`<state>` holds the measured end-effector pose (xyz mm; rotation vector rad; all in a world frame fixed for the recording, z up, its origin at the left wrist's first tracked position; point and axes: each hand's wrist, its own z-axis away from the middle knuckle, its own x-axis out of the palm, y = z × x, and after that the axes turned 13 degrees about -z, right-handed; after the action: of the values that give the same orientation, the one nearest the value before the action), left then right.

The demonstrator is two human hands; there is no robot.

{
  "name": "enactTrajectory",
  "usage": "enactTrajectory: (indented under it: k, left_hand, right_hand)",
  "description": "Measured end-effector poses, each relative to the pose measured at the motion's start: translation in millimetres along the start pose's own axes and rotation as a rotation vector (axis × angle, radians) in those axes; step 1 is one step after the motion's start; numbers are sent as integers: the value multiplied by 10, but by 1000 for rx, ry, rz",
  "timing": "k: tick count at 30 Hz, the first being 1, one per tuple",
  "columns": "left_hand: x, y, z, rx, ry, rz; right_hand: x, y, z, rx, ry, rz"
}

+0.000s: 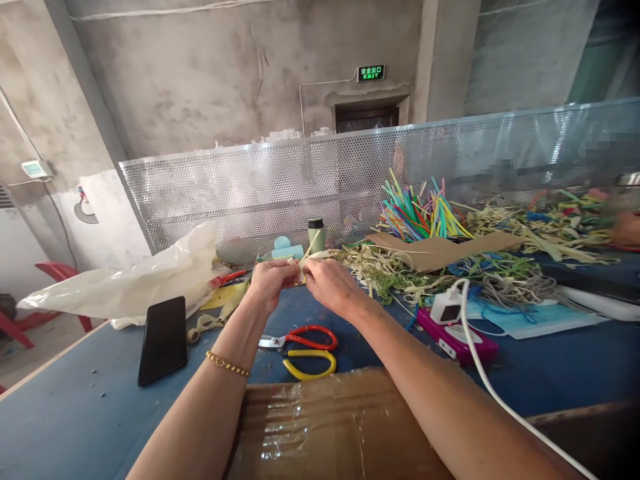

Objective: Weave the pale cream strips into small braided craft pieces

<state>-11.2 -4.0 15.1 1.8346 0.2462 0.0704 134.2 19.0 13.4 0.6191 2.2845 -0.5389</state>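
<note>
My left hand (273, 283) and my right hand (327, 283) meet above the middle of the blue table, fingers pinched together. Between them they hold a pale cream strip (313, 245), one end sticking up; the fingers hide the rest. Below the hands lie scissors (311, 340) with one red and one yellow handle. Just behind them stand a green bottle with a black lid (317, 235) and a light blue roll (288, 252). To the right of my right hand spreads a heap of pale and green strips (385, 273).
A cardboard box (330, 427) is under my forearms. To the left lie a black phone (163, 340) and a plastic bag (130, 280). At right are a purple power block (457, 337) with a white cable (483, 373), and colourful sticks (420, 207). A perforated metal screen (250, 193) stands behind.
</note>
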Motion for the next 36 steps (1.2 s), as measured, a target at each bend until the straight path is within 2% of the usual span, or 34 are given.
enactTrajectory:
  k: [3,5,8,11,17,20,22,25,36]
  left_hand:
    - [21,1,7,34,2,-50]
    - [35,-7,3,124,29,-118]
    - [48,-27,-16,295,123,-259]
    - [52,-40,-35,353,171,-313]
    - [76,-16,-15,282,150,-204]
    - [78,40,35,180,71,-52]
    - [58,83,67,124,-18,41]
    - [9,128,89,87,-123,123]
    - [-135,101,20,-33,-191,170]
  right_hand:
    - [-8,6,2,19,12,18]
    - [-7,19,-4,28,22,-13]
    - [0,46,-31,27,81,-147]
    - [-7,59,-62,41,129,-319]
    - [-36,54,-56,72,99,-517]
    - [-55,57,-37,134,31,-557]
    - [-80,52,-33,138,5,-550]
    - [-119,33,-38,94,33,-508]
    - [-147,-32,-28,29,42,-425]
